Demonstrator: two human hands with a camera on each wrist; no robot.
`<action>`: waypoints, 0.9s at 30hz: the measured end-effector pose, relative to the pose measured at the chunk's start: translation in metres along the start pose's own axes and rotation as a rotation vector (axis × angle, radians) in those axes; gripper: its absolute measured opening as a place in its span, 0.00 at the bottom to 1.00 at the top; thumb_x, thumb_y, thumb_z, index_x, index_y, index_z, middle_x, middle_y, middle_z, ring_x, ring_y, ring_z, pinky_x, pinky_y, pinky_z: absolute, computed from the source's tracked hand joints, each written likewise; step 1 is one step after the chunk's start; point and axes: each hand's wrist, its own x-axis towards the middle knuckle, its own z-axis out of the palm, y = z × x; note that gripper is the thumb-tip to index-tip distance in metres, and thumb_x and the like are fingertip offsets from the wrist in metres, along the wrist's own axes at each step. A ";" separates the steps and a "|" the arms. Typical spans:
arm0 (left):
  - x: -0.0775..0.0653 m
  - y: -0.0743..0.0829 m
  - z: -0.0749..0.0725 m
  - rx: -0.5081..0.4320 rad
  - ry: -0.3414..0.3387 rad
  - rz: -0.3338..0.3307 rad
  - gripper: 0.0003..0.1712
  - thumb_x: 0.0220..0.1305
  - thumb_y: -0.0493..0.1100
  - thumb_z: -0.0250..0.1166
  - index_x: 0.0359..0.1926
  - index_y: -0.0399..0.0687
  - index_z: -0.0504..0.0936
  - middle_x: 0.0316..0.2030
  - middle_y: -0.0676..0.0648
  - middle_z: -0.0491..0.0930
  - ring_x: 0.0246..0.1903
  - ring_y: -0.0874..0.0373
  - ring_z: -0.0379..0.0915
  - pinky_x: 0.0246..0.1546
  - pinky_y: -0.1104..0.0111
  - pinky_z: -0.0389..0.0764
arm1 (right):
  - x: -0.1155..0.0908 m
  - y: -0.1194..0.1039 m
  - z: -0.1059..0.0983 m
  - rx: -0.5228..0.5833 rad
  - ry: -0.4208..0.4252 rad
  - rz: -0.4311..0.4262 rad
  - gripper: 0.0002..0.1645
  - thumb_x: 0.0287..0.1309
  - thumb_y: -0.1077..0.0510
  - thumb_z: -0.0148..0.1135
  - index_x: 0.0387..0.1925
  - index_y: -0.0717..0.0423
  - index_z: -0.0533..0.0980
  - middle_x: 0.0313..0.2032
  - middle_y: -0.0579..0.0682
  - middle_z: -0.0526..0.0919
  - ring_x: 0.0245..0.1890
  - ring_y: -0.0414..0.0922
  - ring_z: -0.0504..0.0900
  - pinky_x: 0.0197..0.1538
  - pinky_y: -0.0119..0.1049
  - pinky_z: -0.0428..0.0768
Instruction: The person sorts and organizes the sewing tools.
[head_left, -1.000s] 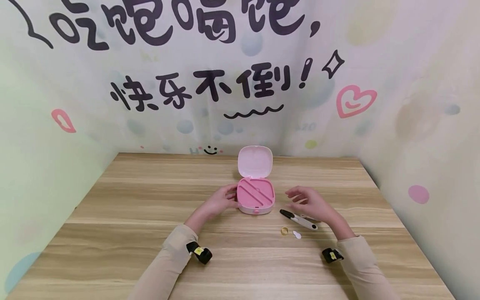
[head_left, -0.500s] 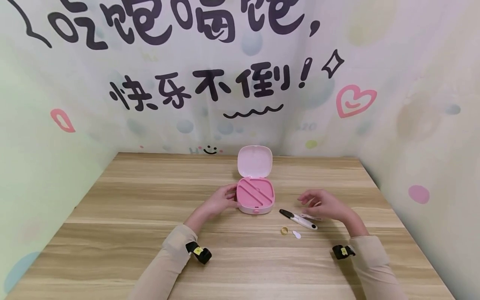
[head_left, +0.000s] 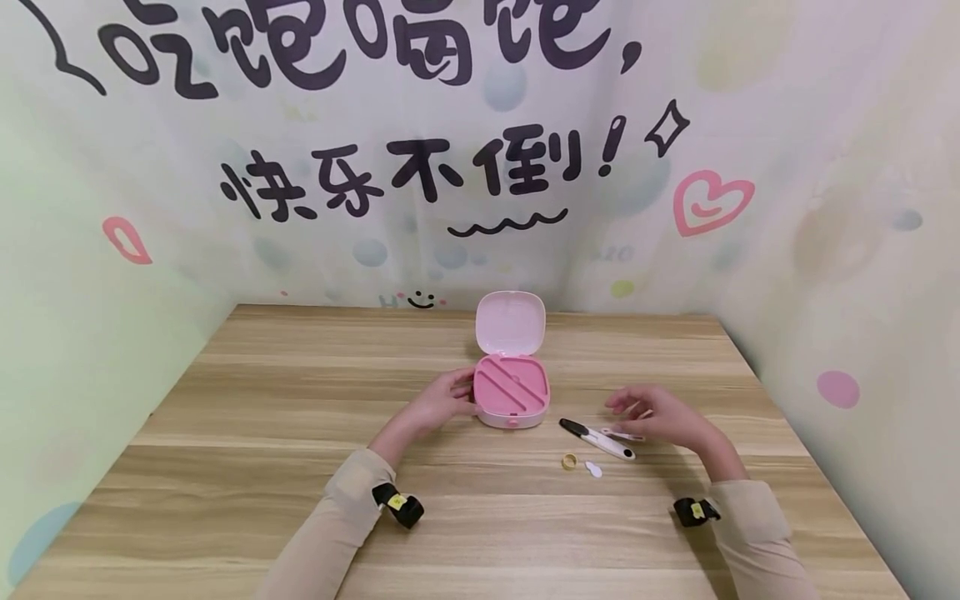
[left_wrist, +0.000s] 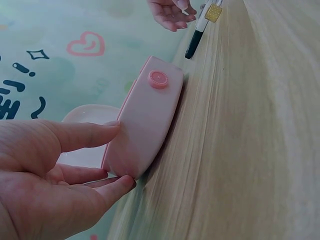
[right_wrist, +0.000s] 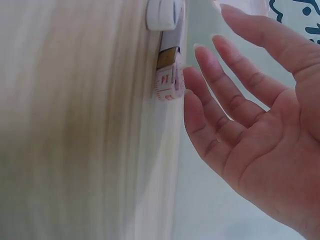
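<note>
Now your R hand [head_left: 663, 414], loosely spread, shifts farther to pink box's [head_left: 512, 390] 3 o'clock, nr tape [right_wrist: 169, 82]. L hand [head_left: 435, 402] alone pinches it at 9 o'clock, prob. steadying.

Box [left_wrist: 147, 125]: smooth plastic, satin finish; tape measure [right_wrist: 169, 84]: smooth strip, metal-look end; ring [head_left: 564, 463]: shiny metallic finish; left sleeve [head_left: 318, 529]: matt cloth; table [head_left: 510, 533]: smooth wood-grain surface

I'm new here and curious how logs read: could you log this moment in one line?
left fingers: holding pink box | lid: open | right fingers: empty, near tape measure
</note>
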 end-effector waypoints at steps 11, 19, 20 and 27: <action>0.000 -0.001 0.000 0.000 0.000 -0.007 0.42 0.68 0.25 0.63 0.78 0.24 0.56 0.79 0.26 0.55 0.77 0.32 0.56 0.77 0.48 0.66 | -0.014 0.003 0.006 -0.032 0.061 -0.054 0.17 0.65 0.66 0.69 0.53 0.72 0.80 0.42 0.57 0.87 0.39 0.41 0.84 0.43 0.31 0.87; -0.002 0.000 0.001 -0.003 0.007 -0.003 0.43 0.67 0.25 0.64 0.78 0.23 0.56 0.78 0.26 0.56 0.77 0.31 0.57 0.77 0.48 0.67 | -0.018 0.002 0.009 -0.048 0.079 -0.067 0.15 0.65 0.66 0.69 0.50 0.71 0.81 0.40 0.55 0.87 0.38 0.39 0.84 0.42 0.32 0.87; -0.002 0.000 0.001 -0.004 0.006 -0.001 0.43 0.67 0.25 0.64 0.78 0.23 0.56 0.78 0.26 0.55 0.77 0.31 0.56 0.77 0.48 0.67 | -0.018 0.002 0.009 -0.052 0.082 -0.069 0.14 0.66 0.66 0.69 0.50 0.71 0.81 0.40 0.55 0.87 0.38 0.38 0.83 0.42 0.32 0.87; -0.001 0.002 0.000 0.003 0.013 -0.004 0.43 0.66 0.24 0.64 0.78 0.24 0.56 0.79 0.27 0.56 0.77 0.32 0.57 0.77 0.48 0.67 | -0.023 0.007 0.011 -0.066 0.101 -0.061 0.13 0.65 0.66 0.70 0.49 0.70 0.82 0.40 0.55 0.87 0.38 0.39 0.84 0.42 0.32 0.87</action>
